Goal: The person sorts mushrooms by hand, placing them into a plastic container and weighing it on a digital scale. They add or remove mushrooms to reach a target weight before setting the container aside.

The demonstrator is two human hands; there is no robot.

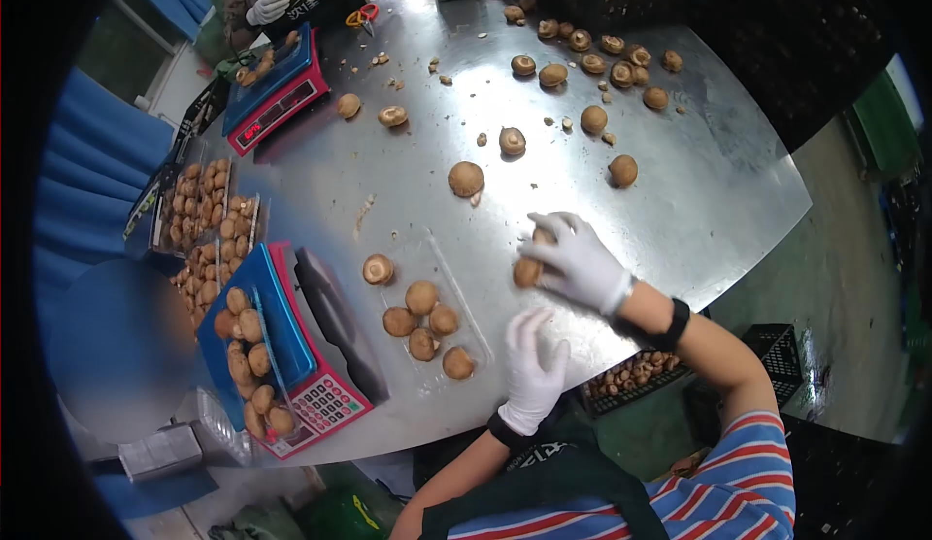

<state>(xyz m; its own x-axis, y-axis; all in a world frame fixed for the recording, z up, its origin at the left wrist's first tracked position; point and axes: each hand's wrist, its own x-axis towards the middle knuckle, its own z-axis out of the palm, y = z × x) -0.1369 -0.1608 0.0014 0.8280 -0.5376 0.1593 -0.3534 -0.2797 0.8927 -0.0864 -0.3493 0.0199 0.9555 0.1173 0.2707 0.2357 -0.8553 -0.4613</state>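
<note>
Head view: we've got two white-gloved hands over a steel table (689, 200). Right hand (575, 260) is gripping brown mushrooms (527, 272), apparently two, slightly blurred, right of the clear tray (456, 292). Left hand (536, 370) looks empty, fingers loosely curled, just off the tray's near right edge. We count five mushrooms in the tray; a sixth (378, 269) sits at its far left, inside or beside, can't tell. Near left: pink-and-blue scale (291, 341) bearing more mushrooms. Loose ones (621, 75) lie far right. Far left: second scale (282, 101), co-worker's gloved hands (269, 8).
</note>
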